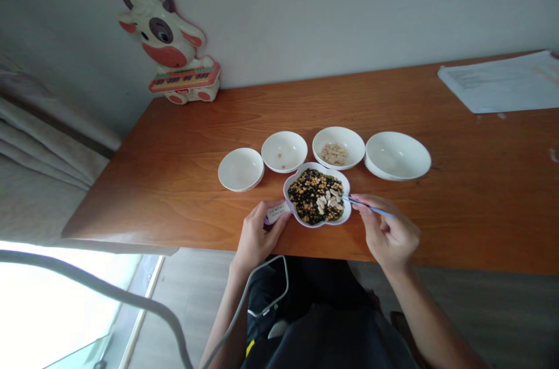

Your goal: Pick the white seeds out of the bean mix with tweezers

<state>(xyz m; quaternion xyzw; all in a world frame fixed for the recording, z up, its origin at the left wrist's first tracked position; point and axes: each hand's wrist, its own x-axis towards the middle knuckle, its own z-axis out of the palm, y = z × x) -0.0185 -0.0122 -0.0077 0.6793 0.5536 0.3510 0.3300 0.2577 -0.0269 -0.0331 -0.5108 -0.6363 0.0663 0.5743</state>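
My left hand (257, 232) is closed on the short handle of a lilac-rimmed, flower-shaped bowl (286, 191) near the table's front edge. Inside it lies a mix of dark and tan beans or grains, with several flat pale seeds (328, 201) on top at the right. My right hand (390, 233) pinches slim bluish tweezers (371, 207), whose tips reach over the bowl's right rim to the pale seeds. Whether a seed is between the tips is too small to tell. Just behind, a white bowl (356, 139) contains more flat pale seeds (333, 154).
More white bowls stand in the row: one at the far left (241, 169), one with a few tan bits (285, 148), and a larger one at the right (398, 155). A toy cow with a keyboard (174, 55) and papers (502, 81) sit at the back. A grey cable (144, 302) hangs in front.
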